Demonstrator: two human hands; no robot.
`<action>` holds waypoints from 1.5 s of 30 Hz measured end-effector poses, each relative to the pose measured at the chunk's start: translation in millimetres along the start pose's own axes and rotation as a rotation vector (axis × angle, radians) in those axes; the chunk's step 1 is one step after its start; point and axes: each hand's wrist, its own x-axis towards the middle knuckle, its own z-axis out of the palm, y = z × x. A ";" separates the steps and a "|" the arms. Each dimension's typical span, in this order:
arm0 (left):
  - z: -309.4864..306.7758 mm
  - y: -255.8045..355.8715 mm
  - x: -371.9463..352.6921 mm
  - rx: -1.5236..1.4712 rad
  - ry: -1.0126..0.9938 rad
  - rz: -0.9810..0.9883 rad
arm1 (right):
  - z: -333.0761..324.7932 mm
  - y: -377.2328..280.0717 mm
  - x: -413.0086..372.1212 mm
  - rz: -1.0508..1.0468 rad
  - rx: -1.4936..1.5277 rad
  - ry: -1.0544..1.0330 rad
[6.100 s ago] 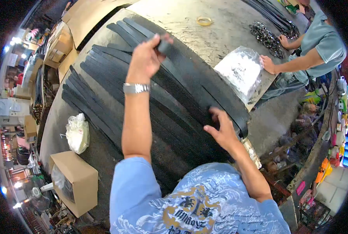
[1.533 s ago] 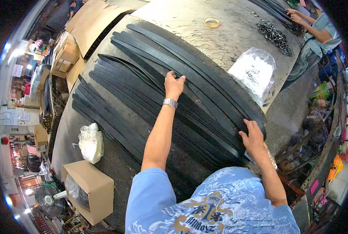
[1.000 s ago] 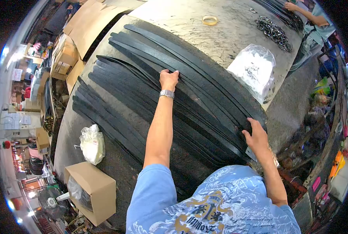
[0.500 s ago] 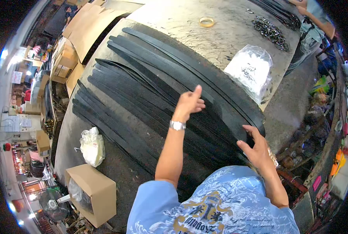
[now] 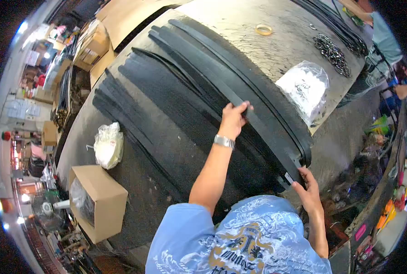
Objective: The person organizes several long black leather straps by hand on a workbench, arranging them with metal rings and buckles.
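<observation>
A fan of long flat black straps (image 5: 158, 86) lay across a dark grey worktable (image 5: 82, 125). At its right-hand part, the left hand (image 5: 233, 122), a silver metal watch (image 5: 224, 141) on the wrist, gripped one strap (image 5: 269, 141) partway along. The right hand (image 5: 310, 194) had thumb and forefinger at the fan's near-right end. Left of the fan sat a whitish plastic bag (image 5: 108, 146) and an open brown cardboard box (image 5: 110, 196). Beyond the fan's right edge lay a clear plastic bag with white contents (image 5: 304, 86), a yellowish ring (image 5: 263, 33) and a heap of shiny metal pieces (image 5: 332, 55).
</observation>
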 end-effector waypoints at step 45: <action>14.9 68.8 103.1 1.518 0.564 0.256 | 30.2 60.6 68.4 -0.251 -0.815 0.312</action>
